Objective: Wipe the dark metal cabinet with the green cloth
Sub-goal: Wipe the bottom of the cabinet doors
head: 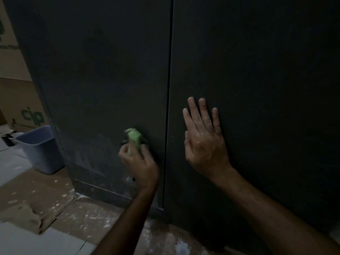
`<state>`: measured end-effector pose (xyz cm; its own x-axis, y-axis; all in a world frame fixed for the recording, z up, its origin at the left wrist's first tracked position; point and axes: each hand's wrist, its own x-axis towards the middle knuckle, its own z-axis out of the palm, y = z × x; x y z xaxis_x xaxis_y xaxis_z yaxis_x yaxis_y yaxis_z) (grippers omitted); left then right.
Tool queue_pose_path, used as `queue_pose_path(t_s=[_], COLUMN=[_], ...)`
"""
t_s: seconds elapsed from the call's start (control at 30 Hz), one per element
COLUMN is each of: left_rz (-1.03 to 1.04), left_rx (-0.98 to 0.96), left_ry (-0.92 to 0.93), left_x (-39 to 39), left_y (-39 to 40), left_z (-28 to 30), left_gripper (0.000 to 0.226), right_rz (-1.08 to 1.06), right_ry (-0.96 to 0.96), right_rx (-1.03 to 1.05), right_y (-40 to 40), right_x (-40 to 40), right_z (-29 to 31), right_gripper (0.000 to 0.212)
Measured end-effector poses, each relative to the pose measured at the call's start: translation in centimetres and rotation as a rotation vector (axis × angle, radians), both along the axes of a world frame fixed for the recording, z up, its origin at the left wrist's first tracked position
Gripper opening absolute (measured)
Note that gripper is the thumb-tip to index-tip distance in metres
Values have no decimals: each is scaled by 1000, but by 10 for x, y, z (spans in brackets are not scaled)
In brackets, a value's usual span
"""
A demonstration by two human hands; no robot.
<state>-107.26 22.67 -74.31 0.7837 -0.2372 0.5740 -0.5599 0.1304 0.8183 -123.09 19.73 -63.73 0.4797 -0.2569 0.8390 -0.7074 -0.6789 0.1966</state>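
Note:
The dark metal cabinet (103,74) fills most of the view, with a vertical seam between its two doors. My left hand (139,162) grips a bunched green cloth (134,139) and presses it against the lower part of the left door, over a small dark fitting that the cloth partly hides. My right hand (204,137) lies flat on the right door, fingers spread and pointing up, holding nothing. Pale smears show on the left door below and to the left of the cloth.
A pale blue plastic bin (39,150) stands on the floor left of the cabinet. Cardboard boxes (20,105) with green print are stacked behind it. Brown paper sheeting (42,197) with white specks covers the floor at the cabinet's base.

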Motion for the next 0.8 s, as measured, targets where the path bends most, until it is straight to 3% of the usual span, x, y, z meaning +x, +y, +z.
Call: queue_pose_path(t_s=[0.13,0.2,0.3,0.43,0.5,0.57,0.67,0.8], left_rz=[-318,-355,-243,-16,-45,-121,-250,-260], left_rx=[177,269,257,36,5,76,286,453], left_ry=[-631,-810,-752,-348,-443,-628,-863,-564], left_x=[-53,-42,-12,8,8,-2,5,30], left_y=[24,41,44,11,-1,7,41,67], left_z=[-54,-88,-84,9,36,16,-71,-136], left_gripper=[54,53,49,56,59,53,42,49], right_rz=[7,14,38,90,107,106,85,83], right_ry=[-6,-1,11,21,2,-20,-52,97], right_rx=[1,0,1,-12,-10,-4,11,12], right_y=[0,0,-1,-5,-5,-4,-2,7], right_x=[1,0,-5,-12,-10,-8,-2,6], right_z=[0,0,2,1,1,0,-4,-35], right_gripper=[69,70,69,65,62,62,63,63])
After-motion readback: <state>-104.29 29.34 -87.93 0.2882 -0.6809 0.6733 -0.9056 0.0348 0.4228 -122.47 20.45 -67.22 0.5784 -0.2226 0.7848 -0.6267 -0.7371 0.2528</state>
